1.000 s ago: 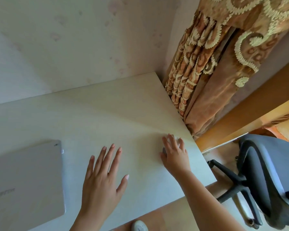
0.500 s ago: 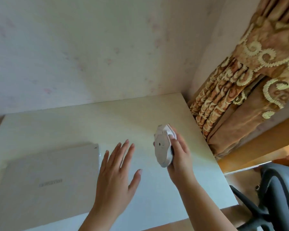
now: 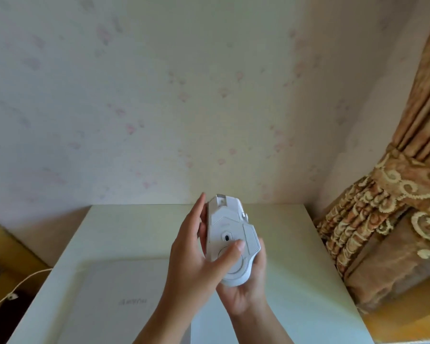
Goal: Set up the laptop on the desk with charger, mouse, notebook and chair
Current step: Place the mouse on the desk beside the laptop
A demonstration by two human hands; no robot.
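Above the middle of the tabletop (image 3: 296,244), the white mouse (image 3: 230,240) is held in the air with its underside turned toward the camera. Its nose points up toward the far edge of the tabletop, and its rounded rear end points down toward the near edge. A small dark oval opening sits near the centre of the underside, and a circular panel lies below it.

The right hand (image 3: 243,291) cradles the rear of the mouse from beneath, with its fingers wrapped up behind the right side of the body; this grip is closed around the mouse. The left hand (image 3: 196,259) lies along the left side of the mouse, fingers extended upward past its left edge, and its thumb is pressed across the circular panel. This grip is also closed on the mouse, between thumb and fingers.

A closed silver laptop (image 3: 119,299) lies flat on the tabletop toward the near left corner, below and to the left of the hands, with lettering visible on its lid.

Beyond the left edge of the tabletop, a pale cable (image 3: 18,286) runs across a darker surface. Past the right edge hangs a gathered brown curtain (image 3: 382,219) with cream scroll patterns. A pale wall (image 3: 159,95) with faint pink marks stands behind the far edge.
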